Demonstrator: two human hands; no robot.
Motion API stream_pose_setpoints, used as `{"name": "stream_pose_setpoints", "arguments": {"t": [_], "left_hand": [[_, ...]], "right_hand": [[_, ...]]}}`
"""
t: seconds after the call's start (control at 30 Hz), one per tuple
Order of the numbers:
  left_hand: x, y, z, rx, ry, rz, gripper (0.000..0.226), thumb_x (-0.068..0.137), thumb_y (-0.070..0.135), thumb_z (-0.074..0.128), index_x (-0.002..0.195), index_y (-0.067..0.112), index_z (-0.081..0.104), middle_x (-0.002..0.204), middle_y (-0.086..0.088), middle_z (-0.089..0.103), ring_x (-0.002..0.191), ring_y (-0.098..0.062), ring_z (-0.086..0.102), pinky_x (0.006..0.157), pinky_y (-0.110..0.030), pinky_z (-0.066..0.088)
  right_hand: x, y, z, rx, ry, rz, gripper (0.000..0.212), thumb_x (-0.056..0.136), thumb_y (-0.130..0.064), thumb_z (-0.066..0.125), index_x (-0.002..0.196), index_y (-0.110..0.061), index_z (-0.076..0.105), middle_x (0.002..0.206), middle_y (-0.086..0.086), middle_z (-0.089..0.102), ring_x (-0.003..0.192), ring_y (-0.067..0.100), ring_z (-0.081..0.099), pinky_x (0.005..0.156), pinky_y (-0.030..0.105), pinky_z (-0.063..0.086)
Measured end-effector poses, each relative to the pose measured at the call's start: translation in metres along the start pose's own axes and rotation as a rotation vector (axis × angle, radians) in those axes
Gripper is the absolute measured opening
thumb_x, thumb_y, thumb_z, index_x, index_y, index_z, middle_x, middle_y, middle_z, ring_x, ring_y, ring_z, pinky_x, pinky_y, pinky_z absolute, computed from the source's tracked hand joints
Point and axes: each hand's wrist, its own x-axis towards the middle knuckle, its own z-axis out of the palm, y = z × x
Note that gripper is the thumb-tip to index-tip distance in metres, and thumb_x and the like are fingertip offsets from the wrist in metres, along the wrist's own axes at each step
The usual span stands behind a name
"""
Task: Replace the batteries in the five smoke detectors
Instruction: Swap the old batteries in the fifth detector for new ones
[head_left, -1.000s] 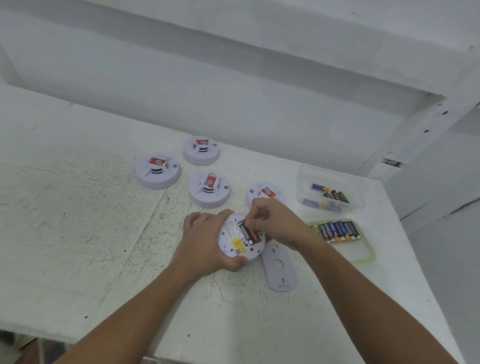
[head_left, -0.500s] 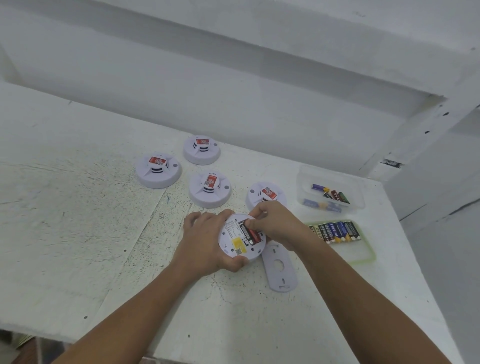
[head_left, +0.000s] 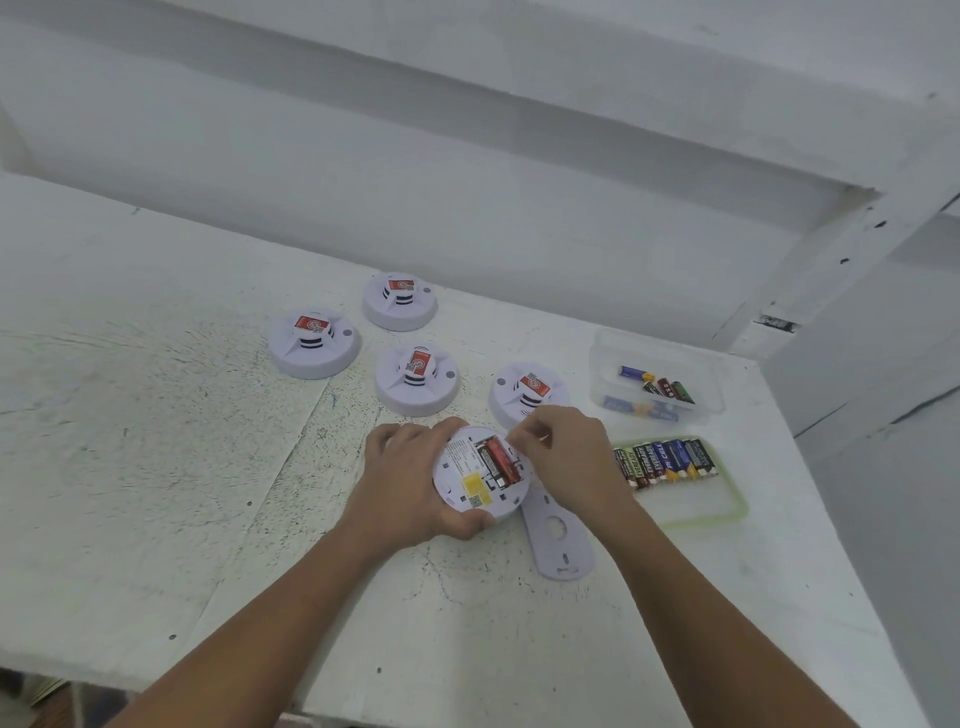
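An upturned white smoke detector (head_left: 467, 486) lies on the table, its battery bay open. My left hand (head_left: 410, 483) grips its left rim. A black battery (head_left: 488, 460) and a red battery (head_left: 503, 462) lie side by side in the bay. My right hand (head_left: 566, 457) has its fingers curled, and its fingertips pinch the far end of the red battery. The detector's flat white back plate (head_left: 558, 540) lies just right of it. Other detectors stand dome-up behind: (head_left: 314, 343), (head_left: 399, 301), (head_left: 417, 379), (head_left: 527, 392).
A clear plastic box (head_left: 657, 358) holding a few loose batteries sits at the back right. In front of it a green-rimmed lid (head_left: 691, 504) carries a row of several batteries (head_left: 667, 460). The table's right and front edges drop off nearby.
My right hand's fingertips have slid from over the red battery toward its far end, showing more of it in the bay. My left hand has kept its grip on the detector.
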Motion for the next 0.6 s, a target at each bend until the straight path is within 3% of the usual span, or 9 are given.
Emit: {"name": "stream_pose_setpoints", "arguments": {"t": [0.1, 0.23, 0.4, 0.5, 0.6], "left_hand": [[0.001, -0.001, -0.002, 0.005, -0.009, -0.007, 0.102, 0.045, 0.081, 0.048, 0.132, 0.030, 0.042, 0.103, 0.016, 0.045, 0.106, -0.007, 0.038, 0.101, -0.026, 0.009], [-0.002, 0.001, -0.005, -0.022, 0.000, -0.020, 0.103, 0.043, 0.081, 0.048, 0.132, 0.030, 0.043, 0.102, 0.016, 0.043, 0.099, -0.001, 0.026, 0.097, -0.022, 0.007], [-0.002, 0.004, -0.009, -0.065, -0.016, -0.026, 0.107, 0.040, 0.082, 0.048, 0.134, 0.033, 0.043, 0.103, 0.018, 0.042, 0.094, 0.006, 0.017, 0.097, -0.022, 0.009], [-0.002, 0.001, -0.009, -0.089, -0.036, -0.026, 0.110, 0.038, 0.084, 0.049, 0.136, 0.035, 0.041, 0.107, 0.017, 0.044, 0.099, 0.003, 0.022, 0.098, -0.022, 0.008], [-0.002, 0.000, -0.008, -0.120, -0.063, -0.018, 0.113, 0.035, 0.084, 0.053, 0.136, 0.036, 0.040, 0.108, 0.017, 0.044, 0.098, 0.004, 0.020, 0.098, -0.022, 0.007]], "right_hand": [[-0.016, 0.011, -0.009, -0.085, 0.050, 0.021, 0.017, 0.093, -0.030, 0.056, 0.089, -0.015, 0.063, 0.087, -0.002, 0.066, 0.075, 0.008, 0.059, 0.064, 0.021, 0.041], [-0.047, 0.025, 0.005, -0.295, -0.047, 0.096, 0.028, 0.090, -0.039, 0.054, 0.094, -0.012, 0.059, 0.095, 0.002, 0.059, 0.089, 0.017, 0.054, 0.077, 0.031, 0.044], [-0.074, 0.031, 0.022, -0.309, 0.013, 0.076, 0.037, 0.086, -0.048, 0.058, 0.103, -0.016, 0.051, 0.103, -0.003, 0.049, 0.096, 0.016, 0.044, 0.079, 0.025, 0.037], [-0.082, 0.031, 0.026, -0.299, 0.045, 0.052, 0.025, 0.089, -0.038, 0.057, 0.094, -0.014, 0.053, 0.099, -0.001, 0.050, 0.092, 0.016, 0.043, 0.077, 0.025, 0.035], [-0.084, 0.034, 0.024, -0.293, 0.046, 0.074, 0.020, 0.081, -0.025, 0.061, 0.074, -0.007, 0.059, 0.085, 0.002, 0.051, 0.081, 0.020, 0.050, 0.072, 0.030, 0.042]]}}
